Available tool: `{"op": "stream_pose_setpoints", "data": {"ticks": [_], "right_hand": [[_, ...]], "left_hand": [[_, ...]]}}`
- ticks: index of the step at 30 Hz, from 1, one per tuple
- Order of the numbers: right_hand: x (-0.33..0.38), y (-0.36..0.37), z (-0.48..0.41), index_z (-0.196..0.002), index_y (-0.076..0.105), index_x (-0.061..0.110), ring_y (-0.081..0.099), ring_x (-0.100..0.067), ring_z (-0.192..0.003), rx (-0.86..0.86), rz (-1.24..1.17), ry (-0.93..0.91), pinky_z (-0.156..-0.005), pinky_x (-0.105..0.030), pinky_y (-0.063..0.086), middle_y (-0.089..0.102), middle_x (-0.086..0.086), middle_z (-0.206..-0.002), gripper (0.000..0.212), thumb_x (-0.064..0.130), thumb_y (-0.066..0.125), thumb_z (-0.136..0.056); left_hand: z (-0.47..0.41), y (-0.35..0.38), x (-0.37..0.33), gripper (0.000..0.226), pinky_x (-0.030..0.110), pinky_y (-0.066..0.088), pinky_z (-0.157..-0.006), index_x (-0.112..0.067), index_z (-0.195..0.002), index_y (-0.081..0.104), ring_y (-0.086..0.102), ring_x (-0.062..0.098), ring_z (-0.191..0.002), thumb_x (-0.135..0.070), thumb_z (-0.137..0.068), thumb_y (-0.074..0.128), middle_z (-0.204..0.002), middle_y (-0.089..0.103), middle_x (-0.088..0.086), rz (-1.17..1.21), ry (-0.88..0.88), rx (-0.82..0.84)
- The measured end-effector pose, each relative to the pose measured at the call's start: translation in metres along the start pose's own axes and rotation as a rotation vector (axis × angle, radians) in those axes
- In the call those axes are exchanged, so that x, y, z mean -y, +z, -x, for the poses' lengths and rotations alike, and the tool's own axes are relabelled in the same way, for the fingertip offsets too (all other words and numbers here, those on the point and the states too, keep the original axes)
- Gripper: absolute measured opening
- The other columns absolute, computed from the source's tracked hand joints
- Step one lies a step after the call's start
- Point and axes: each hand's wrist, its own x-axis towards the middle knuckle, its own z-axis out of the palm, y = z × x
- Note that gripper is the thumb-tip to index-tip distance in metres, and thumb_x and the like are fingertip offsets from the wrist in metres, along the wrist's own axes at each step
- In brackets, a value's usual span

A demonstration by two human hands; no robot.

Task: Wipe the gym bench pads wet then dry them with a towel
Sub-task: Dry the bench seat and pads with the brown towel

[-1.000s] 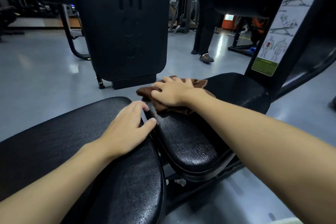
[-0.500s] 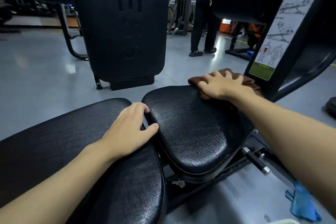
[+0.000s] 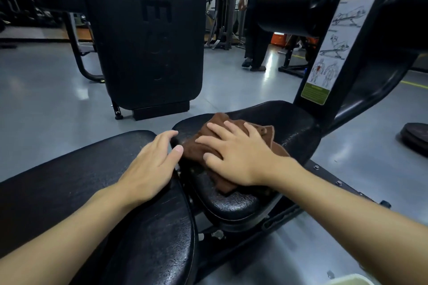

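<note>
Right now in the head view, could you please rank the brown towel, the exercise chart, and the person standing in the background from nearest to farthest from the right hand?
1. Brown towel: directly under the right hand, on the seat pad.
2. Exercise chart: upper right, on the machine's frame.
3. Person: far back, on the floor.

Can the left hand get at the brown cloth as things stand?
Probably yes: the left hand rests flat on the long pad, its thumb right beside the brown cloth; nothing lies between them.
</note>
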Motion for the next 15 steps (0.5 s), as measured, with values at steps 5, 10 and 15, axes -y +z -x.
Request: {"op": "stream_pose_setpoints", "data": {"ticks": [5, 10, 15], "right_hand": [[-0.090, -0.019, -0.018, -0.144, 0.030, 0.051, 0.014, -0.022, -0.150, -0.031, 0.034, 0.270, -0.117, -0.060, 0.007, 0.016, 0.009, -0.164, 0.058, 0.059, 0.016, -0.089], [-0.119, -0.023, -0.024, -0.145, 0.029, 0.050, 0.011, -0.031, -0.150, -0.004, 0.015, 0.470, -0.116, -0.061, 0.006, 0.014, 0.006, -0.165, 0.057, 0.056, 0.020, -0.089], [-0.054, -0.012, 0.006, -0.146, 0.027, 0.050, 0.005, -0.031, -0.151, -0.044, -0.003, 0.355, -0.117, -0.060, -0.001, 0.007, 0.006, -0.166, 0.052, 0.054, 0.023, -0.094]], "left_hand": [[0.002, -0.003, 0.000, 0.045, 0.039, 0.028, -0.112, -0.038, -0.139, 0.038, 0.026, 0.014, -0.142, -0.051, -0.096, 0.040, -0.153, 0.031, -0.020, -0.145, 0.061, 0.045], [0.003, -0.003, -0.003, 0.049, 0.040, 0.026, -0.114, -0.036, -0.139, 0.039, 0.025, 0.018, -0.143, -0.049, -0.093, 0.049, -0.154, 0.030, -0.018, -0.148, 0.056, 0.048], [0.003, -0.004, -0.005, 0.044, 0.038, 0.025, -0.113, -0.032, -0.140, 0.041, 0.026, 0.018, -0.142, -0.039, -0.096, 0.046, -0.153, 0.033, -0.014, -0.129, 0.037, 0.053]]}}
